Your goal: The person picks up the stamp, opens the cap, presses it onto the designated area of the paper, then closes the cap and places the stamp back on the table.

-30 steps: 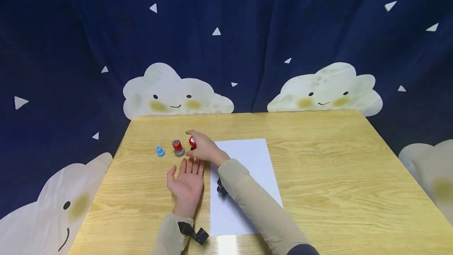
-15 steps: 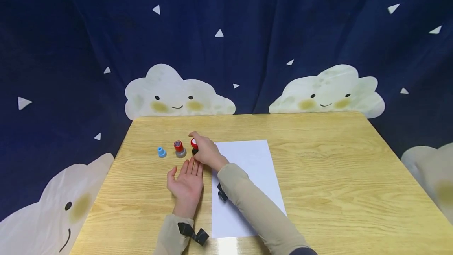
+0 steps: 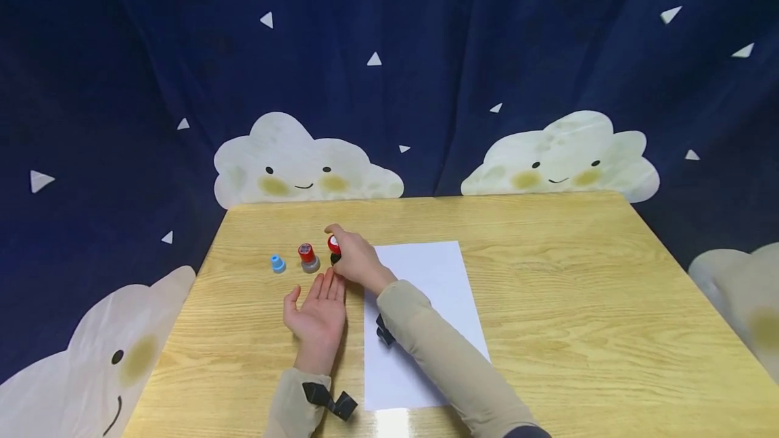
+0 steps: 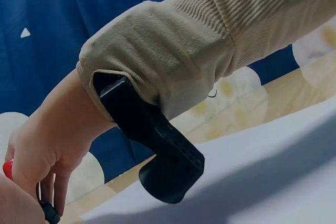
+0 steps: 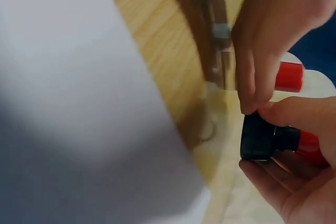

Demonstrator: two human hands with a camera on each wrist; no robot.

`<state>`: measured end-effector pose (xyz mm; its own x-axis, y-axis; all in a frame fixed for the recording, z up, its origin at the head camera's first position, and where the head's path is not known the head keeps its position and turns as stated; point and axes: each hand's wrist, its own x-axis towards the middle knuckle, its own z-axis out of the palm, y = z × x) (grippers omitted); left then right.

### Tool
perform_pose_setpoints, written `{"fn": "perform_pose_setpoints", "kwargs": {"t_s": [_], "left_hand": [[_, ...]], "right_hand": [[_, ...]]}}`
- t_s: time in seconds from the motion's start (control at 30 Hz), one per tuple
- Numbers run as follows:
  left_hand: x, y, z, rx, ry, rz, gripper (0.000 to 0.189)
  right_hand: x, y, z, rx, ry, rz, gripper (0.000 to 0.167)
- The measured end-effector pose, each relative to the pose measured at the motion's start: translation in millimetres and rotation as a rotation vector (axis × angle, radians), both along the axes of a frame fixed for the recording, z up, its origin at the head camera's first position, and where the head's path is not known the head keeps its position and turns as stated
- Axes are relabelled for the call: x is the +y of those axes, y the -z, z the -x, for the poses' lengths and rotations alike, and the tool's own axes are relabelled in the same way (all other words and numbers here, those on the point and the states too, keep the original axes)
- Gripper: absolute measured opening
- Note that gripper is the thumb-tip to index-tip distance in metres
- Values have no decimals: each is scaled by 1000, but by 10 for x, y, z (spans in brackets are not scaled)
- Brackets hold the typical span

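Observation:
My right hand (image 3: 358, 259) grips a stamp with a red, white-topped handle (image 3: 333, 244) and a black base (image 5: 258, 137). In the right wrist view its thumb lies along the top of the base and its fingers are below. My left hand (image 3: 318, 320) lies palm up with fingers extended, its fingertips right at the black base. Left of the hands stands another red stamp (image 3: 306, 253) with a grey base, and beyond it a small light-blue, cone-shaped piece (image 3: 278, 263). In the left wrist view the held stamp is mostly hidden by the hands.
A white paper sheet (image 3: 420, 276) lies on the wooden table (image 3: 560, 289), partly under my right forearm. Behind the table hangs a dark blue curtain (image 3: 341, 32) with clouds and triangles. Both wrists wear black devices.
My right thumb and fingers have drawn in closer around the black base of the stamp, near my left fingertips. The left hand has shifted slightly left; the other pieces stay in place.

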<state>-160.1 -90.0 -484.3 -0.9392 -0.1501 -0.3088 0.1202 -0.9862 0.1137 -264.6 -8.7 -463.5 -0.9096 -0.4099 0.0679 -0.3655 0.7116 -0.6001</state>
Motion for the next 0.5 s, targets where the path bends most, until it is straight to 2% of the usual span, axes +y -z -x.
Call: {"fn": "perform_pose_setpoints", "kwargs": {"t_s": [0.27, 0.5], "left_hand": [[-13, -21, -16, 41, 50, -77, 73], [-24, -62, -29, 81, 63, -128, 72]], "right_hand": [[69, -224, -82, 17, 13, 13, 77], [102, -459, -201, 38, -3, 15, 74]]}}
